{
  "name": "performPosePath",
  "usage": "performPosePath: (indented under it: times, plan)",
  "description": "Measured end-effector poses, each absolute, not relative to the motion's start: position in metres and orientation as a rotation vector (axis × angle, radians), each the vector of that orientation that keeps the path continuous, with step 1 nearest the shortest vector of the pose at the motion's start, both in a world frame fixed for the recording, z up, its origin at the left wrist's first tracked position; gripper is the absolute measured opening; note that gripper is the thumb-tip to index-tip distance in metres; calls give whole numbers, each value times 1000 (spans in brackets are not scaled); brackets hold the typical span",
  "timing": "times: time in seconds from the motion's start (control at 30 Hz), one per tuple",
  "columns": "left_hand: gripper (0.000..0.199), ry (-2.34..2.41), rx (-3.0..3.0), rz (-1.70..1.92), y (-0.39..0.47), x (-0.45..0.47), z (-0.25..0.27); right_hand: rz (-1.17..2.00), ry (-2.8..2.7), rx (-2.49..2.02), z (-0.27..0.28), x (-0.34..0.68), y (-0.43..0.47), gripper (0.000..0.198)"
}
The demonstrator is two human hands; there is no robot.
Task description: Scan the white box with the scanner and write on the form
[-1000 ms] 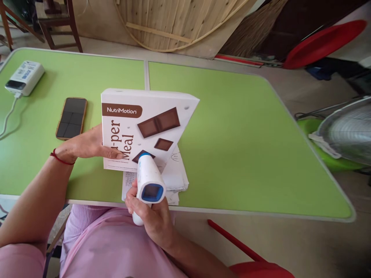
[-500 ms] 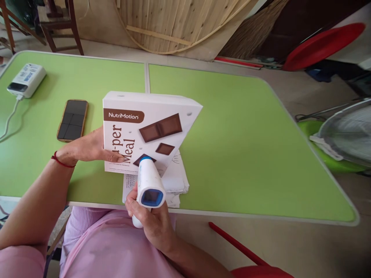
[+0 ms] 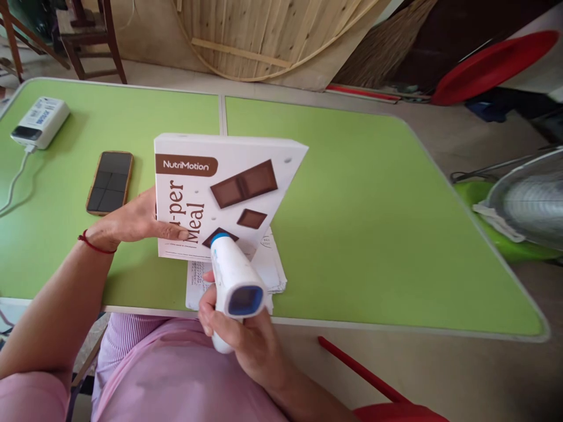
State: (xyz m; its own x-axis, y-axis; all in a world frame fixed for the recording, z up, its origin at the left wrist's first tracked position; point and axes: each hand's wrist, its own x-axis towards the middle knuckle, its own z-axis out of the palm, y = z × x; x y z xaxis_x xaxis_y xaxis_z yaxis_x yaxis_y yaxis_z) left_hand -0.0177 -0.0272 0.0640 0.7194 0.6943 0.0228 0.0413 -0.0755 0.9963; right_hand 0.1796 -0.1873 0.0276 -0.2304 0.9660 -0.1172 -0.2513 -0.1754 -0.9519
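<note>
The left hand [image 3: 139, 219] grips the white box [image 3: 226, 196] by its left side, thumb across the front, other fingers hidden, presenting that face over the papers [image 3: 270, 266] on the green table [image 3: 378, 228]. The right hand [image 3: 248, 340] curls around the handle of the white handheld device [image 3: 235, 271], blue nose toward the box; contact is unclear. Steadying both and aiming squarely seems best.

phone [image 3: 109, 182] on table [image 3: 396, 223], left of box [image 3: 220, 199]; corded block [image 3: 41, 123] farther left, farther back. papers [image 3: 271, 266] at near edge, partly behind box. handheld device [image 3: 235, 275] before box.
</note>
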Motion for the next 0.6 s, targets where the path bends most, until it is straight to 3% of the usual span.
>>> performPosePath:
  times: [0.1, 0.2, 0.33, 0.43, 0.6]
  plan:
    - [49, 724, 1545, 782, -27, -16, 63, 1154, -1291, -1104, 37, 219, -172, 16]
    - [62, 826, 1582, 1062, -22, -14, 51, 545, -1553, -1311, 35, 270, -135, 33]
    - [87, 996, 1683, 1248, -12, -14, 28, 163, -2172, -1517, 14, 325, -77, 39]
    - [92, 1098, 1722, 1219, -8, -15, 16, 21, -2380, -1519, -7, 342, -52, 42]
    - [82, 1119, 1792, 1171, -2, -15, 13, 27, -2358, -1518, -30, 343, -43, 48]
